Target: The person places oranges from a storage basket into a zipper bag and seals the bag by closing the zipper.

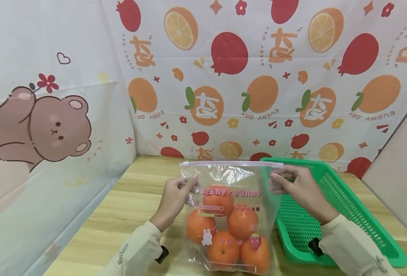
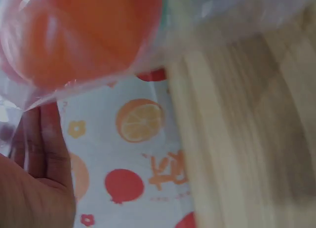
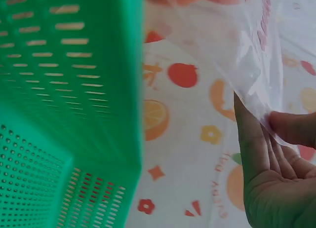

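A clear zip bag (image 1: 196,174) with "BERRY BUNNY" print holds several oranges (image 1: 242,222). Its pink zip strip (image 1: 231,164) runs along the top, with the slider near the left end. My left hand (image 1: 174,199) pinches the bag's left edge below the zip, thumb in front. At the opposite edge, my right hand (image 1: 304,191) pinches the plastic just under the zip. The right wrist view shows that thumb (image 3: 294,128) pressing the film against the fingers. Seen from the left wrist, an orange (image 2: 94,35) shows through the film above the left hand (image 2: 42,173).
To the right, a green plastic basket (image 1: 358,207) with slotted walls stands on the wood-grain table (image 1: 120,199), partly behind the right forearm. Fruit-print cloth (image 1: 229,126) hangs at the back, and a bear-print sheet (image 1: 58,126) lines the left side.
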Motion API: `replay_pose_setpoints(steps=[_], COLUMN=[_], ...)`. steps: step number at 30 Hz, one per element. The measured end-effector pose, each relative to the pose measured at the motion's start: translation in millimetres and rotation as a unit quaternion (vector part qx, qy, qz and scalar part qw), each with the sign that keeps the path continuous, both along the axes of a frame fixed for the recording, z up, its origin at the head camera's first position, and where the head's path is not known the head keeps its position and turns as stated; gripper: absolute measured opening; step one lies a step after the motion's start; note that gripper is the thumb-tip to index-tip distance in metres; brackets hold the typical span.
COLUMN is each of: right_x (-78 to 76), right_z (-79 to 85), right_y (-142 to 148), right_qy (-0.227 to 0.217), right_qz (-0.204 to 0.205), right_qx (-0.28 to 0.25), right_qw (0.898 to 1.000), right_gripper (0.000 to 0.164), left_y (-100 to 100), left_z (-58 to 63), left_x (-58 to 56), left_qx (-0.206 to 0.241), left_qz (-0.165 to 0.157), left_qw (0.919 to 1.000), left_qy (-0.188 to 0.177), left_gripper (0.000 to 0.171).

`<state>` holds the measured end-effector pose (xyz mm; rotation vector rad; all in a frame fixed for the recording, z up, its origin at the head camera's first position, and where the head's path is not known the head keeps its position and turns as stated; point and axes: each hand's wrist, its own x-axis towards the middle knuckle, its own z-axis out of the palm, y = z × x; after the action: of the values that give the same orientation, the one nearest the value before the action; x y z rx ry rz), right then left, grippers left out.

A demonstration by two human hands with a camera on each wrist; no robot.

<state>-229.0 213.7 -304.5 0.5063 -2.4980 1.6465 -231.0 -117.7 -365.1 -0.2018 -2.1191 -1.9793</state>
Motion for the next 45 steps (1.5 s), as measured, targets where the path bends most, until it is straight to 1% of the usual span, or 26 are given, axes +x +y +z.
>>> replay_pose_setpoints(steps=[2, 4, 7, 10, 13, 15, 18, 19, 20, 21, 22, 24, 25, 26, 27, 28, 29, 30, 32, 34, 36, 37, 38, 39, 42, 45], right_x=[-8.8, -19.8, -38.4, -56.1, -69.7, -75.3, -77.4, -75.9, -73.3, -69.5, -64.4, -51.4, -43.5, -34.8, -26.0, -16.9, -8.0, 0.8, 16.8, 29.0, 36.8, 38.8, 39.8, 40.5, 39.9, 39.2], right_z=[-1.7, -4.0, -9.1, -16.0, -23.1, -27.3, -30.3, -30.3, -30.4, -29.8, -28.9, -27.1, -25.9, -24.5, -23.2, -22.3, -21.7, -20.9, -20.8, -22.3, -24.8, -26.5, -28.1, -29.3, -33.4, -37.3], right_y=[-3.5, -7.9, -14.3, -19.7, -24.3, -26.7, -30.4, -31.8, -33.0, -34.2, -35.3, -37.7, -39.2, -41.2, -44.0, -47.0, -50.3, -53.9, -59.9, -64.7, -67.8, -68.7, -69.4, -69.7, -68.1, -65.9], right_qy=[-0.015, -0.018, -0.015, -0.022, -0.028, -0.031, -0.020, -0.011, 0.003, 0.015, 0.029, 0.069, 0.089, 0.107, 0.122, 0.141, 0.153, 0.153, 0.132, 0.096, 0.057, 0.043, 0.029, 0.018, -0.001, -0.011], right_qz=[-0.003, -0.009, -0.019, -0.022, -0.025, -0.033, -0.057, -0.065, -0.073, -0.080, -0.086, -0.091, -0.088, -0.083, -0.072, -0.055, -0.036, -0.010, 0.051, 0.105, 0.144, 0.158, 0.167, 0.173, 0.188, 0.195], right_qx=[0.031, 0.073, 0.147, 0.210, 0.261, 0.285, 0.323, 0.332, 0.342, 0.351, 0.359, 0.372, 0.378, 0.382, 0.384, 0.388, 0.395, 0.404, 0.424, 0.452, 0.472, 0.478, 0.480, 0.481, 0.478, 0.470], right_qw=[0.999, 0.997, 0.989, 0.977, 0.965, 0.957, 0.944, 0.941, 0.937, 0.933, 0.929, 0.921, 0.917, 0.914, 0.913, 0.909, 0.905, 0.902, 0.894, 0.881, 0.868, 0.863, 0.861, 0.859, 0.858, 0.861], right_gripper=[0.028, 0.024, 0.019, 0.017, 0.019, 0.022, 0.025, 0.023, 0.020, 0.019, 0.019, 0.029, 0.034, 0.039, 0.043, 0.047, 0.052, 0.059, 0.072, 0.082, 0.086, 0.086, 0.085, 0.084, 0.083, 0.085], left_y=[-2.1, -4.3, -6.1, -5.7, -3.7, -1.5, 0.3, 0.3, -0.3, -1.3, -2.5, -4.2, -3.8, -2.3, 0.2, 3.8, 8.5, 14.0, 25.2, 34.1, 39.7, 41.1, 41.9, 42.3, 42.4, 42.0], left_z=[-3.6, -7.8, -16.4, -26.5, -36.6, -40.9, -42.1, -41.6, -40.3, -38.9, -36.7, -30.5, -26.6, -21.9, -17.2, -12.9, -9.6, -7.5, -7.5, -12.6, -19.5, -23.1, -26.2, -28.9, -36.3, -41.8], left_x=[-4.1, -11.1, -26.5, -42.6, -55.4, -61.1, -63.9, -63.4, -61.8, -59.3, -55.9, -46.8, -41.1, -34.2, -26.7, -19.2, -11.7, -4.3, 9.2, 19.9, 28.4, 31.5, 34.2, 36.3, 38.8, 40.1], left_qx=[-0.015, -0.018, -0.019, -0.039, -0.071, -0.095, -0.162, -0.198, -0.237, -0.279, -0.324, -0.395, -0.426, -0.453, -0.477, -0.498, -0.512, -0.523, -0.542, -0.560, -0.573, -0.582, -0.589, -0.596, -0.604, -0.609], left_qz=[0.005, -0.007, -0.027, -0.028, -0.017, -0.012, -0.003, 0.003, 0.011, 0.021, 0.036, 0.060, 0.069, 0.069, 0.060, 0.041, 0.016, -0.014, -0.069, -0.105, -0.116, -0.115, -0.114, -0.111, -0.107, -0.104], left_qw=[0.9991, 0.9971, 0.9931, 0.9893, 0.9858, 0.9821, 0.9722, 0.9660, 0.9578, 0.9482, 0.9362, 0.9124, 0.9002, 0.8887, 0.8767, 0.8648, 0.8548, 0.8441, 0.8217, 0.8026, 0.7922, 0.7872, 0.7832, 0.7800, 0.7756, 0.7719], left_qy=[-0.038, -0.073, -0.112, -0.137, -0.151, -0.162, -0.169, -0.166, -0.162, -0.150, -0.133, -0.087, -0.057, -0.023, 0.014, 0.052, 0.086, 0.117, 0.161, 0.178, 0.174, 0.169, 0.162, 0.156, 0.148, 0.149], left_gripper=[0.032, 0.032, 0.030, 0.028, 0.027, 0.027, 0.034, 0.037, 0.042, 0.046, 0.051, 0.059, 0.062, 0.065, 0.068, 0.068, 0.068, 0.067, 0.066, 0.067, 0.069, 0.070, 0.071, 0.071, 0.070, 0.069])
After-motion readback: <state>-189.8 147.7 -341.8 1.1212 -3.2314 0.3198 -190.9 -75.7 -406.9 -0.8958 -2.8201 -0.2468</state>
